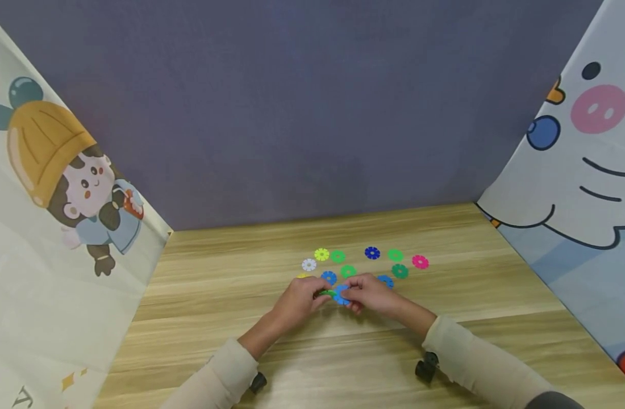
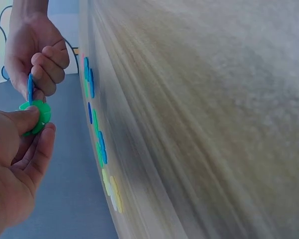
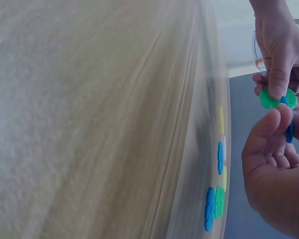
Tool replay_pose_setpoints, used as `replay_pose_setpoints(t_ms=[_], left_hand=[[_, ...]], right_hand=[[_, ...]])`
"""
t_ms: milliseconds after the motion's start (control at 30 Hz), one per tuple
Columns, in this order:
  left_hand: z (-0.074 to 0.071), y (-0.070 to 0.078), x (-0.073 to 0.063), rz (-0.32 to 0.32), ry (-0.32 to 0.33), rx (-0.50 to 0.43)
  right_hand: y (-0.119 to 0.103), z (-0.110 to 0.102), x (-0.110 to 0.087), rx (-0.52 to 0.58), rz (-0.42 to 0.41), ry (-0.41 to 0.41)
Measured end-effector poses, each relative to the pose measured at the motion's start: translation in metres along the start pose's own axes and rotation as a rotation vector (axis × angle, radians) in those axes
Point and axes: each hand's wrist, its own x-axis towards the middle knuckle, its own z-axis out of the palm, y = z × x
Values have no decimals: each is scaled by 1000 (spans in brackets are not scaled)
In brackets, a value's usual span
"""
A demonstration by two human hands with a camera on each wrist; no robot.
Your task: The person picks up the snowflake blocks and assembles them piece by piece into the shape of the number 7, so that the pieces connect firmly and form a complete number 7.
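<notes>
In the left wrist view my left hand [image 2: 12,164] pinches a green notched plastic disc [image 2: 43,114] between thumb and fingers. A blue notched disc [image 1: 341,296] is pinched by my right hand [image 1: 376,294], its thumb on the flat side. The two discs meet at their rims, roughly at right angles to each other, in front of my chest and above the table. Fingers cover part of each disc. Just beyond the hands lie a loose blue disc [image 1: 328,277] and a light green disc [image 1: 348,271].
More flower-shaped discs lie flat on the wooden table [image 1: 205,284]: a yellow one [image 1: 321,254], a white one [image 1: 309,264], a dark blue one [image 1: 372,253] and a pink one [image 1: 420,262] among them. A grey panel [image 1: 312,113] stands behind, with printed sheets at both sides.
</notes>
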Motion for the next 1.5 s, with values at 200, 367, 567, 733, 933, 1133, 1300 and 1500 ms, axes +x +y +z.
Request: replay_pose_setpoints(t_ms=[200, 367, 567, 733, 933, 1133, 1300, 1500], left_hand=[[1, -3, -1, 8, 29, 23], [0, -5, 0, 19, 46, 24], [-1, -5, -1, 4, 33, -7], [-1, -4, -2, 4, 26, -45], [1, -4, -1, 14, 45, -31], [-1, 0, 2, 38, 51, -8], [-2, 4, 5, 34, 67, -5], [-1, 6, 4, 41, 66, -6]], right_hand=[[-1, 0, -1, 73, 21, -18], [-4, -2, -1, 153, 27, -45], [-5, -3, -1, 169, 18, -31], [-4, -3, -1, 144, 20, 6], [-6, -2, -2, 123, 23, 24], [-6, -3, -1, 143, 28, 23], [-4, -4, 0, 173, 29, 11], [-4, -1, -2, 186, 25, -7]])
